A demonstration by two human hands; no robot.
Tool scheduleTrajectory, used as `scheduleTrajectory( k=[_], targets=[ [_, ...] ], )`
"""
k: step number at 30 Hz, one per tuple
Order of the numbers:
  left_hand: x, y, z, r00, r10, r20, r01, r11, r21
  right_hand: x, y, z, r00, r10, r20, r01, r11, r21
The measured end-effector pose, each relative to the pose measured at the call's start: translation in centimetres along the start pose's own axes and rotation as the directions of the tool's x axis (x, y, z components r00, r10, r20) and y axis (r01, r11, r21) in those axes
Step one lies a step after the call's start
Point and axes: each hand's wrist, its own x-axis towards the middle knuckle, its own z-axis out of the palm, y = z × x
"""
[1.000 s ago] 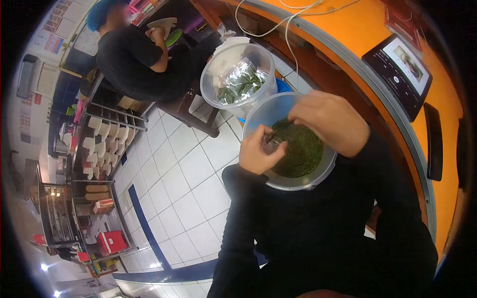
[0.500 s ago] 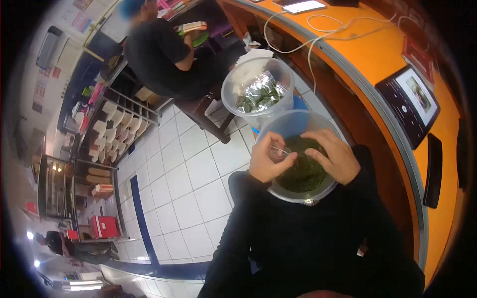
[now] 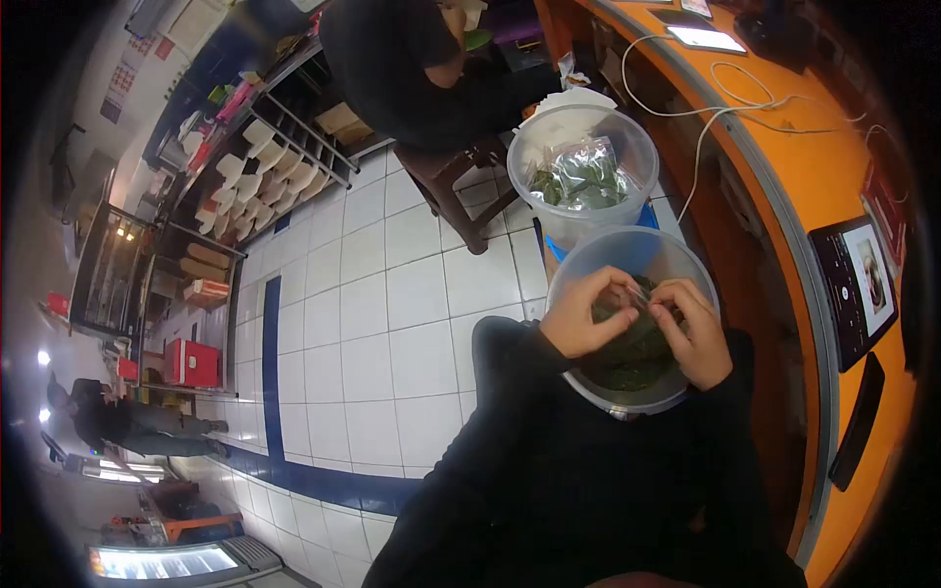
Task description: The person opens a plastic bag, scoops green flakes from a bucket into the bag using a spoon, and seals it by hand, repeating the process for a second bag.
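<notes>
Spreading left of the leaf bucket (image 3: 627, 255) is white tiled floor (image 3: 392, 323); an orange counter (image 3: 784, 167) curves to its right. Over its leaves (image 3: 632, 361), left hand (image 3: 580, 316) and right hand (image 3: 698, 331) pinch what may be a small clear bag (image 3: 642, 294).

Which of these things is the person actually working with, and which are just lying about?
In use: left hand, right hand, near tub, green leaves in it; probably the far tub of filled bags.
Lying about: tablet, white cables, phone, stool, red box.
</notes>
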Motion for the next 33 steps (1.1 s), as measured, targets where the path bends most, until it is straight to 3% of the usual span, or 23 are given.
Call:
scheduleTrajectory(
  k=[1, 9, 12, 14, 30, 33],
  targets=[
    [0.1, -0.7, 0.0, 0.999, -0.038, 0.002, 0.038, 0.991, -0.129, 0.0, 0.0, -0.3, 1.000, 0.012, 0.001, -0.012, 1.000, 0.000],
    [0.1, -1.0, -0.3, 0.996, -0.088, 0.021, 0.089, 0.992, -0.094, -0.3, -0.6, -0.3, 0.998, 0.049, 0.028, -0.048, 0.998, -0.032],
    [0.0, -1.3, -0.2, 0.998, -0.071, 0.003, 0.070, 0.993, -0.095, -0.3, -0.7, -0.4, 0.999, -0.021, 0.025, 0.023, 0.996, -0.091],
    [-0.1, -1.4, -0.2, 0.995, -0.096, 0.013, 0.097, 0.989, -0.116, -0.2, -1.2, -0.4, 0.997, 0.046, 0.055, -0.043, 0.997, -0.065],
    [0.0, -0.6, -0.4, 0.997, -0.068, -0.024, 0.068, 0.997, -0.024, -0.1, -0.6, 0.4, 1.000, 0.010, 0.018, -0.009, 0.999, -0.035],
    [0.0, -0.5, -0.4, 0.998, -0.057, -0.005, 0.057, 0.998, -0.039, 0.2, -1.2, 1.1, 0.996, 0.083, -0.014, -0.083, 0.996, 0.015]
  ],
)
